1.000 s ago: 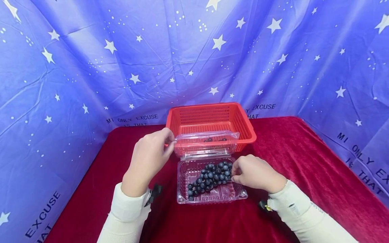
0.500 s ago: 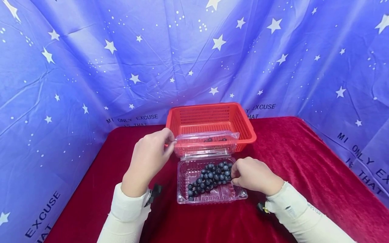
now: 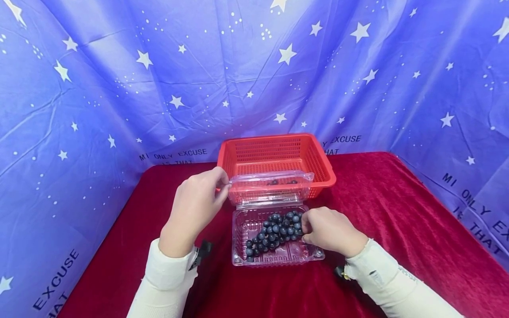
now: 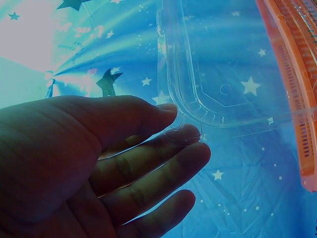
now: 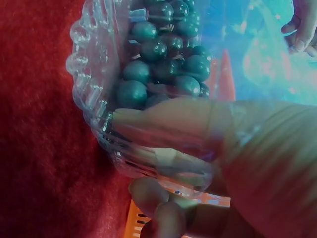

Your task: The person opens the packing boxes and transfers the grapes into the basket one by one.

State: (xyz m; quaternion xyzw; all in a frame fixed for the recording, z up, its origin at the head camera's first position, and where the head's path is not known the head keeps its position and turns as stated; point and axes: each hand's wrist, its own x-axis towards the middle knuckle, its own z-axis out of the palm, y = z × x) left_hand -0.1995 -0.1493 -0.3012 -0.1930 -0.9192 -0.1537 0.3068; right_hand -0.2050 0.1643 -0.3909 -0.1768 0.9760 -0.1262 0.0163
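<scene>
A clear plastic clamshell box (image 3: 242,225) lies on the red cloth, its hinged lid (image 3: 270,194) raised at the back. Inside it rests a bunch of dark grapes (image 3: 274,232), slanting from front left to back right. My left hand (image 3: 195,203) pinches the lid's left corner between thumb and fingers; the left wrist view shows the lid corner (image 4: 203,116) at the fingertips. At the box's right side my right hand (image 3: 332,229) grips the side wall (image 5: 106,129), thumb on the grape side and other fingers outside. The right fingertips are partly hidden in the head view.
Behind the box stands a red perforated basket (image 3: 326,168), overlapped in view by the lid. A few dark round things (image 3: 293,182) show through the lid. Red velvet cloth (image 3: 397,212) covers the table, and a blue star-patterned curtain (image 3: 238,66) surrounds it.
My right hand has shifted slightly down and left along the box's right side, its forearm moving with it. The left hand, lid and grapes look the same.
</scene>
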